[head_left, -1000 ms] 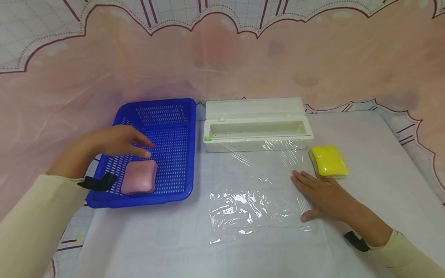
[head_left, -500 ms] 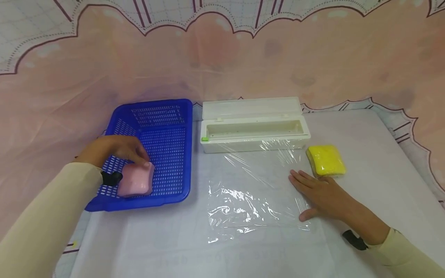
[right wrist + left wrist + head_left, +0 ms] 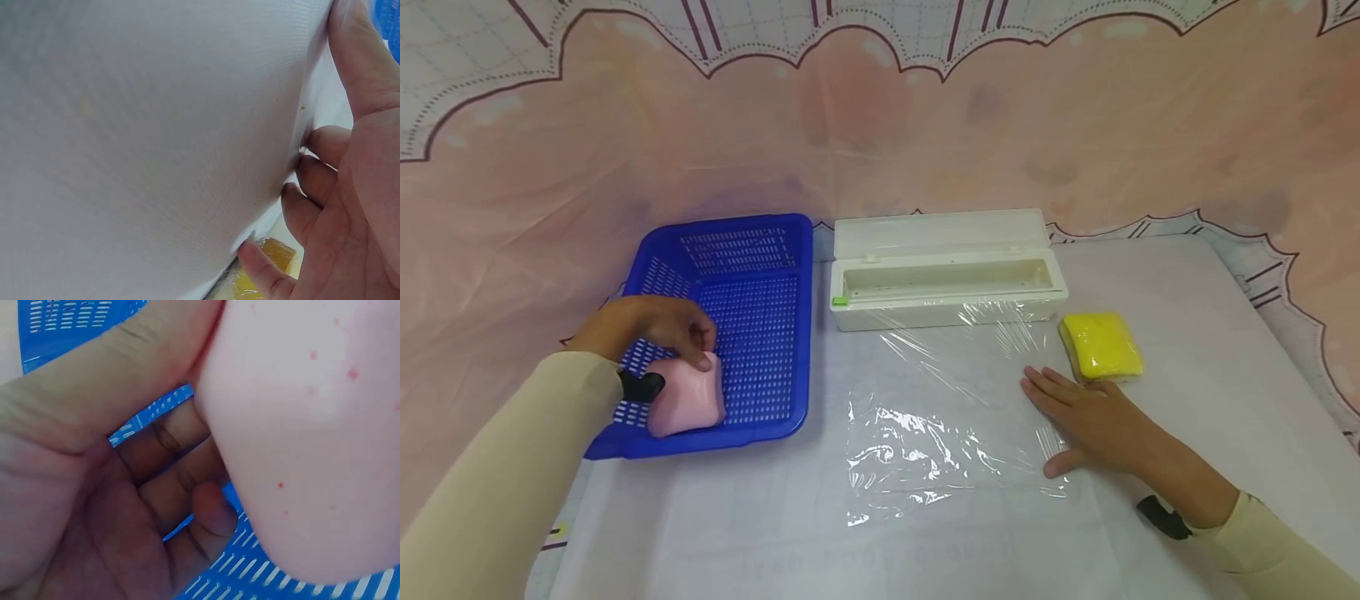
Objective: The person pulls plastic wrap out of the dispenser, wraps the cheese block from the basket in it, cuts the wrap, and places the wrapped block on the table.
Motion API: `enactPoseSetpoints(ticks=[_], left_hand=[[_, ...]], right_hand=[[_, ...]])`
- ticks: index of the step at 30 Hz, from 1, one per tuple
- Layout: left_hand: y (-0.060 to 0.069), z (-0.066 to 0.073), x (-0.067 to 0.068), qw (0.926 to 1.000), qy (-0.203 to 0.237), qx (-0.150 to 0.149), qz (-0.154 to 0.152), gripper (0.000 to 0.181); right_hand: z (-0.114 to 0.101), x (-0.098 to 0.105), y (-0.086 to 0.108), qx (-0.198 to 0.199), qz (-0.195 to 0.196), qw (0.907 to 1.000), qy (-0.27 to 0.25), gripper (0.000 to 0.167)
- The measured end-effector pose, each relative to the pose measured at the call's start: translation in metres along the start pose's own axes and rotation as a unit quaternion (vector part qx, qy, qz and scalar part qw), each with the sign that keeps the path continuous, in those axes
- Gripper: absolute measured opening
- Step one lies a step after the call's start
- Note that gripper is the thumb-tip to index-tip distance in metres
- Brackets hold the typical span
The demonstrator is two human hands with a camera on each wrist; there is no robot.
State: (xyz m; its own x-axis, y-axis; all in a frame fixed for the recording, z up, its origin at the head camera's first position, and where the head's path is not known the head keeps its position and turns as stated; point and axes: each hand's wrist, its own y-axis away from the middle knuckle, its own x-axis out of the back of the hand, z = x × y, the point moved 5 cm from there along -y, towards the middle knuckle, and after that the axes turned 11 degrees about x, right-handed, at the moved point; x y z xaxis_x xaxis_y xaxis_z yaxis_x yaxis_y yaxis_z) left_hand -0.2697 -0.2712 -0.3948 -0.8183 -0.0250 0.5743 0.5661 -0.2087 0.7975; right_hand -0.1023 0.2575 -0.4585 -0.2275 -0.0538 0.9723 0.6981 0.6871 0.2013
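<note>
My left hand [image 3: 666, 321] reaches into the blue basket [image 3: 807, 358] and pinches a pink sponge [image 3: 691, 398] at its far edge, thumb on top. In the left wrist view the pink sponge [image 3: 312, 444] looks smooth with small red specks, and fingers curl behind its edge. Flat on the white table, with fingers spread, my right hand [image 3: 1090, 421] presses the right edge of a sheet of clear cling film [image 3: 917, 442]. That sheet runs out of the white cling film dispenser [image 3: 951, 315]. Just beyond the right hand lies a yellow sponge [image 3: 1103, 346] with a shiny clear wrap.
The dispenser's lid [image 3: 936, 233] stands raised at the back, and a green tab [image 3: 840, 301] sits at its left end. A patterned cloth [image 3: 880, 125] hangs behind the table. White sheeting [image 3: 760, 517] covers the tabletop.
My left hand has come down onto the pink sponge and taken hold of it. The sponge has shifted slightly toward me and tilted. The right hand stays in place.
</note>
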Motion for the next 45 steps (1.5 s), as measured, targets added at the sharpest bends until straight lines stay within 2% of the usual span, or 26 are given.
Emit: enactPoseSetpoints(ticks=[3,6,9,12,18,21,25,29,32,35,39,42,45], left_hand=[[0.006,-0.001,0.0,0.9999,-0.005,-0.005,0.01,0.027],[0.013,-0.001,0.002,0.9995,0.002,-0.022,0.021,0.027],[0.02,-0.002,0.005,0.9981,0.027,-0.045,0.032,0.025],[0.029,-0.004,0.007,0.9958,0.059,-0.05,0.048,0.024],[0.05,-0.003,0.009,0.9838,0.141,-0.065,0.089,0.025],[0.059,-0.002,0.009,0.9773,0.168,-0.071,0.109,0.026],[0.071,0.001,0.005,0.9701,0.191,-0.08,0.127,0.028],[0.081,0.008,0.0,0.9649,0.192,-0.093,0.153,0.025],[0.088,0.017,-0.004,0.9607,0.194,-0.111,0.165,0.022],[0.093,0.032,-0.01,0.9507,0.218,-0.149,0.163,0.02],[0.096,0.058,-0.019,0.9352,0.249,-0.186,0.17,0.02],[0.096,0.079,-0.025,0.9253,0.264,-0.196,0.189,0.02],[0.093,0.102,-0.031,0.9119,0.295,-0.202,0.201,0.022]], right_hand=[[0.0,0.0,0.0,0.0,-0.002,1.0,0.004,0.118],[0.0,-0.001,-0.001,-0.001,-0.004,1.0,0.003,0.118],[0.0,-0.001,-0.001,-0.002,-0.005,1.0,0.001,0.118],[0.0,0.0,-0.001,-0.002,-0.005,1.0,-0.001,0.118],[-0.001,0.0,-0.001,-0.005,-0.004,0.9999,-0.011,0.118],[-0.001,0.001,-0.001,-0.008,-0.004,0.9998,-0.018,0.117],[-0.001,0.001,-0.001,-0.007,-0.003,0.9998,-0.018,0.117],[-0.001,0.0,-0.001,-0.006,-0.001,0.9998,-0.018,0.117],[-0.001,-0.001,-0.001,-0.008,0.0,0.9998,-0.021,0.117],[0.0,-0.002,-0.001,-0.01,-0.001,0.9997,-0.023,0.118],[0.001,-0.003,-0.001,-0.013,-0.003,0.9995,-0.028,0.118],[0.002,-0.003,-0.001,-0.014,-0.006,0.9994,-0.03,0.118],[0.001,-0.003,-0.001,-0.016,-0.009,0.9994,-0.031,0.118]])
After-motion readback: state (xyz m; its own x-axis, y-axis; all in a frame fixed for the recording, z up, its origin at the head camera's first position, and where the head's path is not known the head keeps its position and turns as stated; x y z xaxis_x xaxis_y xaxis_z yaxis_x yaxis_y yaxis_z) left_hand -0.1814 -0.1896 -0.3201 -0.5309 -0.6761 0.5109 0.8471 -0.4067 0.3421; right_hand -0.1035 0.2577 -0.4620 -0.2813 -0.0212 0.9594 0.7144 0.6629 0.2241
